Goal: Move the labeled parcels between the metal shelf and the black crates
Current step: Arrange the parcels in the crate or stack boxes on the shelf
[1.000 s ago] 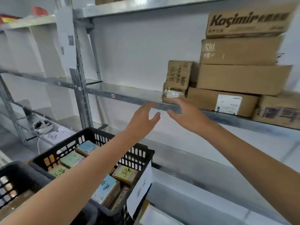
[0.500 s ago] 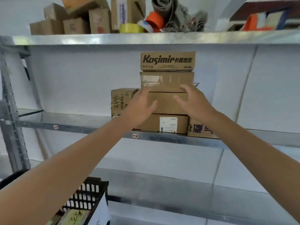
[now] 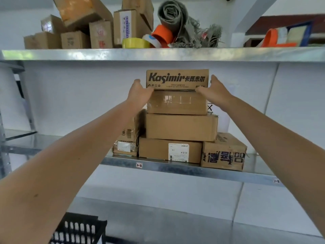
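Fingers (image 3: 136, 83) of the left hand (image 3: 139, 93) lie along the left end of the top box (image 3: 177, 79), thumb tucked at its lower front edge. The right hand (image 3: 217, 89) mirrors this on the right end, so both hands clasp the box between them; how far the fingers reach behind it is hidden. It is a brown cardboard carton printed "Kasimir", the highest of four stacked cartons near the front edge of the middle metal shelf (image 3: 175, 167), about midway along it. It looks stiff and square-cornered, and judging by its shallow shape it is probably light, though the weight cannot be read from here. The dry cardboard should give good friction. Holding the two short ends low down, as now, seems the sound grip, with thumbs at the seam to lift it off. The taped box (image 3: 177, 103) beneath has glossy tape across its face, so the top carton may slide rather than lift. Lower down are a wider plain box (image 3: 181, 127) and a box with a white label (image 3: 168, 150), with more cartons at either side. The upper shelf (image 3: 158, 54) carries small boxes, tape rolls (image 3: 136, 43) and a rolled grey cloth (image 3: 175, 18). A corner of a black crate (image 3: 79, 229) shows at the bottom left, against white walls.
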Available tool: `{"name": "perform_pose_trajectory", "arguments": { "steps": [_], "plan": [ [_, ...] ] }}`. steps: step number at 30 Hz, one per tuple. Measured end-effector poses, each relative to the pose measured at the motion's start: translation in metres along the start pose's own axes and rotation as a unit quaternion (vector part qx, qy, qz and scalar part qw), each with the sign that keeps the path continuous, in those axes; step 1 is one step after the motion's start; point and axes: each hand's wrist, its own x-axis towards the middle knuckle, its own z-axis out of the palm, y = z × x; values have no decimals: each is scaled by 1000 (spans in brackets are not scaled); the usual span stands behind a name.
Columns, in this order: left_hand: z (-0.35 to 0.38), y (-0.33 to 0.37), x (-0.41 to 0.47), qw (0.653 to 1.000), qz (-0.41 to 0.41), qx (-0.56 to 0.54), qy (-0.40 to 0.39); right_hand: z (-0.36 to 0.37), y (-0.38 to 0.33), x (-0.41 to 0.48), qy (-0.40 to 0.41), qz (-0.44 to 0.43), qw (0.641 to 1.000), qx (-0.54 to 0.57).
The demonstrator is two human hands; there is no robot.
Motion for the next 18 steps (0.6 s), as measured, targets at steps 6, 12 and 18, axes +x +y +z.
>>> {"name": "perform_pose_trajectory", "arguments": {
  "steps": [6, 12, 18],
  "plan": [
    [6, -5, 24, 986, -72, -144, -41, 17, 3, 28, -3, 41, 991, 126],
    [-3, -6, 2, 978, -8, -206, 8, 16, 8, 5, 71, -32, 983, 169],
    [-26, -15, -59, 955, 9, -297, 24, 17, 17, -60, 73, -41, 972, 219]
  ]
}}
